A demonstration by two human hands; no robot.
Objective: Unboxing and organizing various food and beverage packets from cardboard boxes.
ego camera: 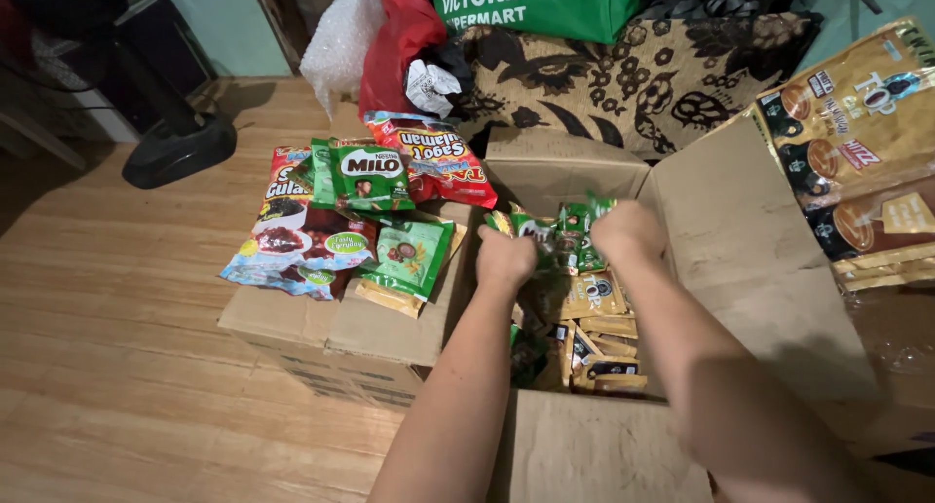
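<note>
An open cardboard box (740,240) stands on the wooden floor, filled with several gold and green sachet packs (599,323). Both my hands reach into it. My left hand (504,258) and my right hand (626,230) are closed on a strip of green sachets (570,238) held between them above the box's contents. The fingers of both hands are hidden behind the hands.
A pile of green, red and blue snack packets (336,221) lies on the box's left flap (331,328). A gold multipack (862,152) leans at the right. A patterned cushion (633,74), a green bag (536,1), a red bag (399,36) and bubble wrap (341,36) sit behind. A black fan base (175,148) stands at the left.
</note>
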